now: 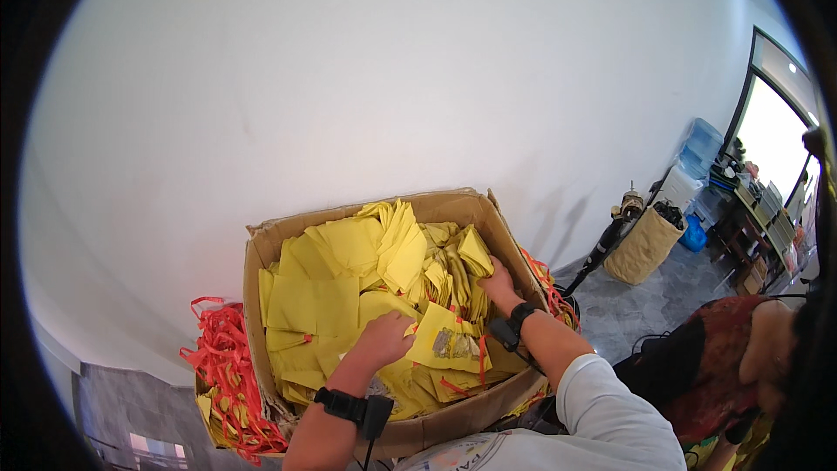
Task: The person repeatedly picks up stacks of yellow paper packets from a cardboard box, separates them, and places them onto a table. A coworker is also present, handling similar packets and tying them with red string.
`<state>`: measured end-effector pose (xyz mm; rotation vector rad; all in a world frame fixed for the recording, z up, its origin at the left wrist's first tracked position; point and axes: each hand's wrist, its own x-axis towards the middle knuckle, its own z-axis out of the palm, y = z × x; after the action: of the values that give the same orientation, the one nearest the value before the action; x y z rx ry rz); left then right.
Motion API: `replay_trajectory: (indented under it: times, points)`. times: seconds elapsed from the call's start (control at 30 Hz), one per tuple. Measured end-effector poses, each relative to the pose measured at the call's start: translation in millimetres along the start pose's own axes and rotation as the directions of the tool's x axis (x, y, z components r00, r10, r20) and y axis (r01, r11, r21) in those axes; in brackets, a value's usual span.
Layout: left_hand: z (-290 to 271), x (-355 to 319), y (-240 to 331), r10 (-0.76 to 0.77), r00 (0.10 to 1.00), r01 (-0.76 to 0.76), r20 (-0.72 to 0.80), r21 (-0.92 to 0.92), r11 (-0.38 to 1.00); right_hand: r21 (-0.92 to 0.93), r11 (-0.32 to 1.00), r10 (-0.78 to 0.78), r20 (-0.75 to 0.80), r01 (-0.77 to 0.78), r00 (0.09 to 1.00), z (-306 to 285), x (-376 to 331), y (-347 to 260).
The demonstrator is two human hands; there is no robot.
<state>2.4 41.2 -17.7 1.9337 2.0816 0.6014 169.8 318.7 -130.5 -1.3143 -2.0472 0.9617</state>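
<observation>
A large open cardboard box (253, 296) is heaped with yellow paper sheets (314, 305), some flat and some folded or bunched. Over the middle of the heap, my left hand (390, 337) is closed, its fingertips at the edge of a yellow sheet with a silver-grey patch (455, 344) and red strips on it. My right hand (499, 286) reaches inside the box's right wall, fingers bent against a folded yellow paper bundle (473, 253); its fingertips are partly hidden. Both wrists wear black straps with small devices.
Tangled red ribbons (228, 349) fill a container left of the box, with more red strips beyond its right side. A white wall (392, 78) stands behind. Farther right are a brown paper bag (643, 249), a water dispenser (684, 179) and another person (724, 366) close by.
</observation>
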Motion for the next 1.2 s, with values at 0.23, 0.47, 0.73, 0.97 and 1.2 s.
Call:
replay_trajectory:
  times: [0.23,0.47,0.73,0.97,1.2]
  points:
    - [-8,-1,4,-0.014,1.0,0.014,0.002,-0.033,0.999,0.154,0.984,0.09,-0.022,-0.086,0.996,-4,-4,-9]
    - [2,3,1,0.046,0.998,-0.048,-0.034,-0.053,0.997,-0.074,0.986,-0.165,-0.245,0.152,0.955,-9,-20,-15]
    - [-19,-5,17,-0.004,0.997,-0.002,-0.073,-0.076,0.997,-0.166,0.872,-0.475,-0.511,0.46,0.716,-87,-30,-103]
    - [-34,-29,26,-0.223,0.861,0.016,-0.457,-0.413,0.91,0.784,0.534,-0.219,-0.233,0.316,0.947,-102,-73,-151]
    - [-34,-13,13,-0.302,0.935,0.113,-0.185,-0.654,0.748,0.962,0.272,-0.104,0.026,0.004,0.994,-73,-109,-141]
